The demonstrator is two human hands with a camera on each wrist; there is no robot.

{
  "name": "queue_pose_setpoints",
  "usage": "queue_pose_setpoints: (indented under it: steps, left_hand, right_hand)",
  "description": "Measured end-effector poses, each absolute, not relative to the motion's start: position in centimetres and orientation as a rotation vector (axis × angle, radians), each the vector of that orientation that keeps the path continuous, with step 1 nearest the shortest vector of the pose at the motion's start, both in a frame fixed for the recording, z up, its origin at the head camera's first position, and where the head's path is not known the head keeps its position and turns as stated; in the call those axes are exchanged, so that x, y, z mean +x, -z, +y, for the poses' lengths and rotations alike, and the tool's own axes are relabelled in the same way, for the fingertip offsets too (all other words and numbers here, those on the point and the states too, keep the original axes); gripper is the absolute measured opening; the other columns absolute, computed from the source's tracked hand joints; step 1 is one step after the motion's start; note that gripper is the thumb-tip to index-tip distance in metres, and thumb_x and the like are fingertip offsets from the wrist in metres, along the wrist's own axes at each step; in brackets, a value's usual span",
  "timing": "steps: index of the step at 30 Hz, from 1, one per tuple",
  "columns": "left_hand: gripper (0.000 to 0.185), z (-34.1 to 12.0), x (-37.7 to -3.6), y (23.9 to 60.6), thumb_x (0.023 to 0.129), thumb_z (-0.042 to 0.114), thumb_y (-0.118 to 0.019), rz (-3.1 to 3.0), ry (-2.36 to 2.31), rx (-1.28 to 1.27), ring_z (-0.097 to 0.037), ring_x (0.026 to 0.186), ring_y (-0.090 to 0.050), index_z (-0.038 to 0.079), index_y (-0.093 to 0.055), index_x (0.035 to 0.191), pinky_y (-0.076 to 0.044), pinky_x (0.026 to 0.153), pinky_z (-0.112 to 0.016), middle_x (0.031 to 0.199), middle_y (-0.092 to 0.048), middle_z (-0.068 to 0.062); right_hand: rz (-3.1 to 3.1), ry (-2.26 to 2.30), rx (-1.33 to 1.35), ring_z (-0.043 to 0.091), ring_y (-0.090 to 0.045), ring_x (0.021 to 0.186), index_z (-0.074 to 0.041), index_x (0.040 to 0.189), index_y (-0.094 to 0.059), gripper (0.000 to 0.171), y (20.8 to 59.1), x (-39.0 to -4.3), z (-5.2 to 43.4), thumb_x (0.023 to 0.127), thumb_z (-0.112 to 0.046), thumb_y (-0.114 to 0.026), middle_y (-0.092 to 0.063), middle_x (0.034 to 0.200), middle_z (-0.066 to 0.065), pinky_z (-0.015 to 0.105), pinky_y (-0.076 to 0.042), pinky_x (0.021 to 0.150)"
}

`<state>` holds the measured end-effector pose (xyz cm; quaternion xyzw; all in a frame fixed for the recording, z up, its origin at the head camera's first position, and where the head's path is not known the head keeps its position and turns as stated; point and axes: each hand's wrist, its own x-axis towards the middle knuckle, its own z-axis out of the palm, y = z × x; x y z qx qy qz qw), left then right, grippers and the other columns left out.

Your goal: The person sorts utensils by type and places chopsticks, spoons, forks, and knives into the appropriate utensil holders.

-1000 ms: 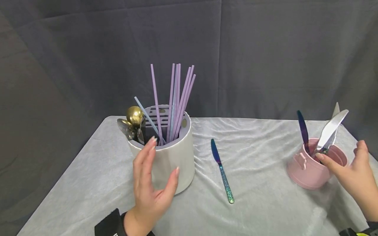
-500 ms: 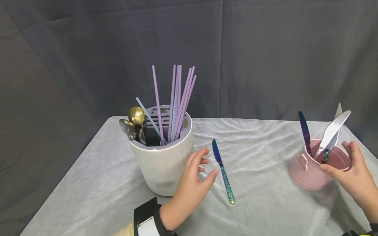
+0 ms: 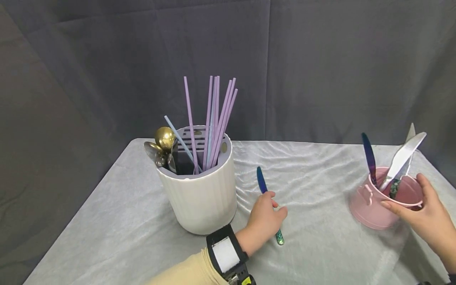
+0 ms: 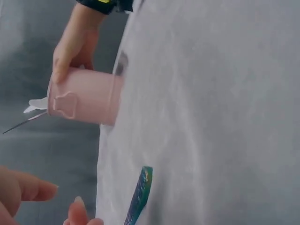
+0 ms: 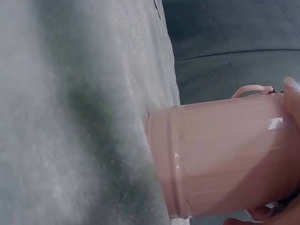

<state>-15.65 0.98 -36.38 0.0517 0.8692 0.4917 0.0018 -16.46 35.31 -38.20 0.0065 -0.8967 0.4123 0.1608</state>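
On the grey cloth lies a table knife [image 3: 261, 180] with a blue blade and a speckled green-blue handle. My left hand [image 3: 263, 219] hovers over its middle and hides part of it in the head view. In the left wrist view, thumb and fingers stand apart, clear of the knife's handle [image 4: 138, 194]. At the right, my right hand [image 3: 427, 217] grips a small pink bucket [image 3: 372, 211], thumb at the near rim and fingers round the side. The bucket holds a dark purple-blue knife [image 3: 369, 156] and silver-bladed knives [image 3: 402, 156], one with a patterned handle.
Left of the loose knife stands a white utensil holder [image 3: 203, 202]. It carries purple straw-like sticks [image 3: 189, 114], pale blue ones, a gold spoon [image 3: 164, 137] and silver spoons [image 3: 153, 152]. Behind the cloth-covered table [image 3: 320, 237] hangs a dark grey curtain [image 3: 320, 71].
My left hand has moved right, from in front of the white holder to over the loose knife. My right hand stays at the bucket, its fingers now closer round the rim.
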Motion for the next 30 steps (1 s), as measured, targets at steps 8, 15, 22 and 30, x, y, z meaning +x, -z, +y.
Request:
queue_pose_setpoints:
  steps: [8, 15, 22, 30]
  left_hand:
    - [0.054, 2.1, -16.8, 37.6, 0.086, 0.028, -0.074, 2.895, -0.948, 0.107, -0.026, 0.078, -0.06, -0.013, -0.054, 0.113, -0.051, 0.068, -0.038, 0.092, -0.057, -0.018]
    - [0.041, 2.2, -17.1, 38.4, 0.084, 0.028, -0.076, 3.035, -0.847, 0.057, -0.021, 0.062, -0.061, -0.006, -0.057, 0.097, -0.049, 0.051, -0.035, 0.072, -0.06, -0.01]
    - [0.033, 1.6, -17.8, 38.3, 0.086, 0.031, -0.074, 3.059, -0.676, 0.113, -0.02, 0.062, -0.061, -0.001, -0.066, 0.082, -0.049, 0.052, -0.034, 0.072, -0.058, -0.005]
    - [0.023, 1.4, -17.7, 38.2, 0.085, 0.016, -0.065, 3.045, -0.66, 0.127, -0.017, 0.056, -0.055, 0.004, -0.063, 0.066, -0.046, 0.048, -0.033, 0.065, -0.057, -0.005]
  right_hand:
    - [-2.506, -1.178, 0.068, -0.009, -0.035, 0.112, 0.004, 0.152, -0.009, 0.094, 38.6, -16.5, 35.5, 0.085, -0.007, -0.074, -0.031, 0.136, 0.037, -0.003, -0.027, 0.081]
    - [-2.493, -1.203, 0.087, -0.012, -0.035, 0.107, 0.005, 0.152, -0.01, 0.094, 38.7, -16.6, 35.3, 0.084, -0.004, -0.074, -0.032, 0.133, 0.037, -0.002, -0.029, 0.081]
    - [-2.472, -1.177, 0.096, -0.012, -0.037, 0.099, 0.005, 0.149, -0.019, 0.09, 38.7, -16.9, 35.5, 0.081, -0.004, -0.077, -0.043, 0.121, 0.014, 0.0, -0.032, 0.076]
    - [-2.452, -1.163, 0.134, -0.011, -0.041, 0.092, -0.003, 0.138, -0.034, 0.076, 38.6, -17.0, 35.5, 0.078, -0.002, -0.08, -0.044, 0.109, -0.009, 0.001, -0.035, 0.071]
